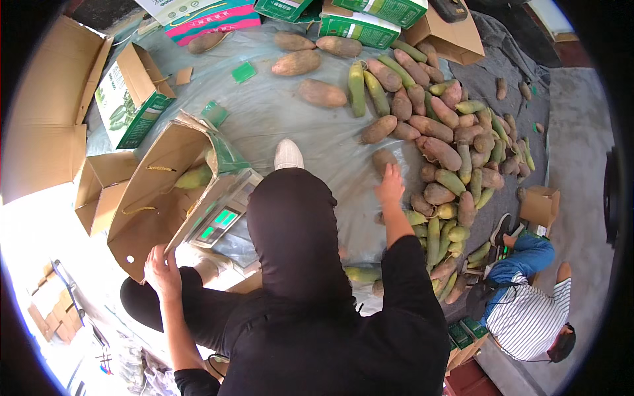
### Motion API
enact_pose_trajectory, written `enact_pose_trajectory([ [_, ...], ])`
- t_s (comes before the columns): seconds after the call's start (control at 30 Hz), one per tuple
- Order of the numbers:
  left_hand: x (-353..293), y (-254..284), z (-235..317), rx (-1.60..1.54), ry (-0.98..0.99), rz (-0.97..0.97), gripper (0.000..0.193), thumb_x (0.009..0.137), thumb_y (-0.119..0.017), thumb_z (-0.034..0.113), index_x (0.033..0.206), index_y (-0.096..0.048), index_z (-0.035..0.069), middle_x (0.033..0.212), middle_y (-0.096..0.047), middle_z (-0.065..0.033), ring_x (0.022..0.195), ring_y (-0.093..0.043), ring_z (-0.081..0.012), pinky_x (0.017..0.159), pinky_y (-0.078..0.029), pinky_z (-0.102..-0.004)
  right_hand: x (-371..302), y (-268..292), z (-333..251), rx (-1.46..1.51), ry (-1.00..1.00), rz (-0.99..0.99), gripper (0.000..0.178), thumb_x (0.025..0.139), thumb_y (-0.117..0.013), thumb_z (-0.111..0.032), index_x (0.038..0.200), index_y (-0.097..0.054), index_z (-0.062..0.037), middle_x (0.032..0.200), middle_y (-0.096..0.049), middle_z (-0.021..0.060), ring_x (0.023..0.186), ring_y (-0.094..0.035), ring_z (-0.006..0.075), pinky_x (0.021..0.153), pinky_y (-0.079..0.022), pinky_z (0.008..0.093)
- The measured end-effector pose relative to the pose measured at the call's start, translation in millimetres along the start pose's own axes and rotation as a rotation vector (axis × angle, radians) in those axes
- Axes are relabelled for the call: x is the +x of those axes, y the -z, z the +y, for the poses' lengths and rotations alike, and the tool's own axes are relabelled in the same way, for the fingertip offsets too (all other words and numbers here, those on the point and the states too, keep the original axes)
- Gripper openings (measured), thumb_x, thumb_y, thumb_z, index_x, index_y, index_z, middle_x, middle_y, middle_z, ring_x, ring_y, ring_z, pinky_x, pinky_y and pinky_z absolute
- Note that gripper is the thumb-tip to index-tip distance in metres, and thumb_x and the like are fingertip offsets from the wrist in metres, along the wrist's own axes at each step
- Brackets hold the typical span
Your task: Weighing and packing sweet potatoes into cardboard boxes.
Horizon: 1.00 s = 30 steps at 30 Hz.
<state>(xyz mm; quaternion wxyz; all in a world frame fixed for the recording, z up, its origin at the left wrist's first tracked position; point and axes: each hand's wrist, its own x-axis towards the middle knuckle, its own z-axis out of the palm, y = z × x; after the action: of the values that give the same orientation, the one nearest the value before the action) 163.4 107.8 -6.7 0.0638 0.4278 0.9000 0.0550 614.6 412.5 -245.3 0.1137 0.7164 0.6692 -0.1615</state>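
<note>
Tall carton (46, 99): far left, its side raised; I cannot see any contents.
Small carton (102, 188): open, just beside it; my feed does not show what it holds.
Green-and-white box (129, 102): on the plastic sheet (257, 125), flaps up, inside hidden from me.
Open carton (155, 188): mouth facing up to my camera, probably kept so for easy reach inside; I see a green radish (193, 177) within and yellow cord handles (160, 167) on its walls.
Left hand (163, 272): fingers closed on the open carton's near edge, I judge to steady it.
Scale (219, 224): display lit, beside the open carton; whether it bears that carton I cannot tell.
Brown root (382, 159): on the sheet, left of the pile, under the right fingertips.
Right hand (391, 187): fingers slightly bent over the root's near end; whether they grip or merely touch, I cannot tell.
Pile (444, 156): reddish and green roots heaped loose, likely to keep them within arm's reach.
Co-worker (531, 317): lower right, in a striped top, near a small brown box (538, 206) whose inside I cannot make out.
</note>
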Motion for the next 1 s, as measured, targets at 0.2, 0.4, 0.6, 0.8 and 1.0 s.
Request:
enact_pose_trajectory([
  [0.2, -0.6, 3.6, 0.1, 0.045, 0.028, 0.023, 0.009, 0.084, -0.058, 0.014, 0.085, -0.058, 0.004, 0.081, -0.061, -0.0132, 0.08, -0.059, -0.0343, 0.071, -0.045, -0.0418, -21.1, 3.8, -8.9, -0.035, 0.055, 0.086, 0.081, 0.065, -0.079, -0.023, 0.135, -0.038, -0.0176, 0.14, -0.039, 0.0039, 0.128, -0.038, 0.0265, 0.097, -0.036, 0.0525],
  [0.4, 6.3, 4.1, 6.8, -0.018, 0.015, -0.016, 0.008, 0.079, -0.061, 0.012, 0.082, -0.059, 0.005, 0.079, -0.061, -0.0113, 0.081, -0.06, -0.0312, 0.069, -0.044, -0.0407, -21.1, -6.1, -30.6, -0.02, -0.04, -0.177, 0.082, 0.059, -0.081, -0.021, 0.131, -0.042, -0.0168, 0.131, -0.046, 0.0041, 0.124, -0.041, 0.0257, 0.095, -0.036, 0.0532],
  [0.6, -8.6, 14.9, -5.4, 0.05, 0.074, 0.009, 0.01, 0.078, -0.062, 0.016, 0.082, -0.059, 0.007, 0.08, -0.062, -0.0086, 0.081, -0.06, -0.0284, 0.071, -0.044, -0.0391, -36.4, -31.0, -64.9, -0.022, -0.019, -0.169, 0.071, 0.059, -0.079, -0.02, 0.121, -0.047, -0.0105, 0.116, -0.055, 0.0112, 0.116, -0.048, 0.0296, 0.093, -0.041, 0.0472],
  [0.8, 9.0, 1.5, 3.5, -0.036, -0.01, 0.008, 0.011, 0.077, -0.064, 0.018, 0.082, -0.059, 0.008, 0.079, -0.061, -0.0068, 0.082, -0.06, -0.026, 0.071, -0.045, -0.0385, 38.1, -124.5, 46.0, 0.663, 0.115, -0.097, 0.057, 0.065, -0.076, -0.018, 0.113, -0.049, 0.0002, 0.107, -0.058, 0.0193, 0.102, -0.056, 0.0346, 0.089, -0.044, 0.042],
  [1.0, -9.4, 12.5, -10.1, 0.045, 0.055, 0.011, 0.012, 0.077, -0.065, 0.019, 0.081, -0.059, 0.009, 0.079, -0.06, -0.0052, 0.081, -0.06, -0.0242, 0.071, -0.045, -0.038, -22.4, 66.6, -135.9, 0.818, 0.364, -0.08, 0.062, 0.063, -0.079, -0.016, 0.114, -0.049, 0.0023, 0.104, -0.06, 0.0142, 0.092, -0.06, 0.0238, 0.081, -0.048, 0.0351],
])
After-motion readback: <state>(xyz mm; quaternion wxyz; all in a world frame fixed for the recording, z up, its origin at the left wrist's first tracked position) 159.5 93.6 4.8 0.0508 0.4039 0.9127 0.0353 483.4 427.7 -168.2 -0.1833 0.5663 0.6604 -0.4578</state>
